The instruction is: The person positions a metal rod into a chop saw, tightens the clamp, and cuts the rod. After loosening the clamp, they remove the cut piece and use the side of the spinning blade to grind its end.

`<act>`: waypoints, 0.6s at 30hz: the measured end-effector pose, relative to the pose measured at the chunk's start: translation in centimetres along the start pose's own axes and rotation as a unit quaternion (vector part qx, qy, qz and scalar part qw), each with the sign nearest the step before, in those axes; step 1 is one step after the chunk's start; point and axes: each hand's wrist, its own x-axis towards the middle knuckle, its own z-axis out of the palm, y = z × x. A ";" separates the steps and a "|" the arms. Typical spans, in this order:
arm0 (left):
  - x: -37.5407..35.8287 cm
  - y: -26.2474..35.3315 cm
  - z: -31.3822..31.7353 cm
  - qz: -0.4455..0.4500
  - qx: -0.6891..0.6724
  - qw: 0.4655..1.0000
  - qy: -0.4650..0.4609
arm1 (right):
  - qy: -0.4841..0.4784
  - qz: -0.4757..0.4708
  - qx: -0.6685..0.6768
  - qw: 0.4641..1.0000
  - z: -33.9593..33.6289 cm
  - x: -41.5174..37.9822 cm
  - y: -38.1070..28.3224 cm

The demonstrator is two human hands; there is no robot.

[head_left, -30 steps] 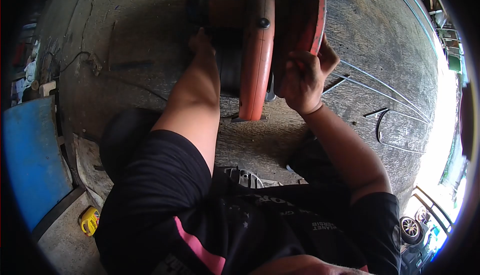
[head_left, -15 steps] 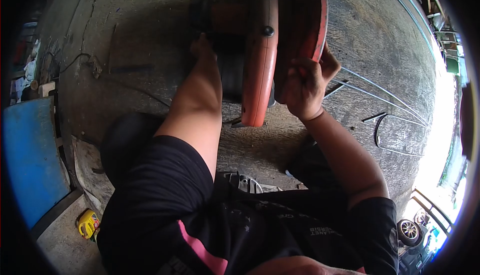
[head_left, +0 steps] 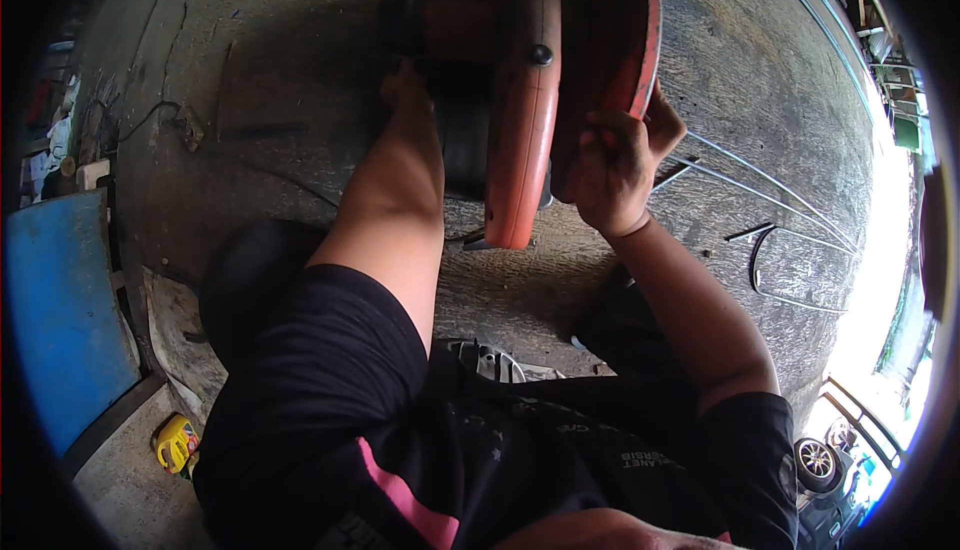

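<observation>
A large power saw that looks like a cut-off saw, with a curved red-orange guard [head_left: 522, 150] and a dark motor housing [head_left: 440, 18], stands on the floor in front of me. Beside the curved guard is a round red disc-shaped cover [head_left: 645, 40]. My right hand [head_left: 620, 165] grips the lower rim of that cover, thumb on the near side and fingers round the far side. Deep in shadow below the motor housing, my left hand [head_left: 405, 88] reaches to the saw's left side. Its fingers are too dark to make out.
Thin metal rods [head_left: 770, 190] and a bent black strip [head_left: 757, 265] lie on the worn floor to the right. At the left stand a blue panel [head_left: 70, 320] and a yellow container [head_left: 176, 443]. A cable [head_left: 270, 178] runs along the floor; a ribbed metal part [head_left: 490, 362] lies near my body.
The red cover and my right hand on it have shifted very slightly to the right. My left hand stays beside the motor housing.
</observation>
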 end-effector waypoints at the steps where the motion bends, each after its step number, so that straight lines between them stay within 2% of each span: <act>1: 0.8 -0.5 -0.4 0.000 0.000 1.000 0.001 | 0.000 0.001 -0.003 1.000 0.0 0.0 0.0; 3: 3.8 -2.2 -2.1 0.180 0.161 0.969 -0.050 | 0.003 0.000 -0.001 1.000 0.1 0.0 0.0; 5: 7.3 -4.5 -3.8 0.349 0.311 0.879 -0.098 | 0.005 0.000 0.001 1.000 0.0 0.0 0.0; 7: 6.1 -3.8 -3.3 0.425 0.380 0.812 -0.120 | 0.005 -0.003 0.005 1.000 0.0 0.0 0.0; 8: 5.6 -3.6 -2.8 0.406 0.363 0.831 -0.113 | 0.005 -0.002 0.005 1.000 0.0 0.0 0.0; 9: 5.0 -3.4 -2.6 0.355 0.321 0.872 -0.101 | 0.005 -0.002 0.004 1.000 0.0 0.0 0.0; 10: 4.1 -2.9 -1.9 0.242 0.212 0.943 -0.079 | 0.005 -0.002 0.003 1.000 0.0 0.0 0.0; 11: 3.2 -2.3 -1.4 0.171 0.141 0.974 -0.054 | 0.004 -0.002 0.003 1.000 0.0 0.0 0.0; 12: 2.8 -2.0 -1.2 0.117 0.092 0.988 -0.033 | 0.006 -0.004 -0.001 1.000 0.1 0.0 0.1; 14: 2.1 -1.5 -0.8 0.085 0.065 0.994 -0.025 | 0.007 -0.004 -0.004 1.000 0.1 0.0 0.2; 18: 3.3 -2.3 -0.8 0.082 0.034 0.996 -0.023 | 0.002 -0.002 -0.001 1.000 0.1 -0.1 0.1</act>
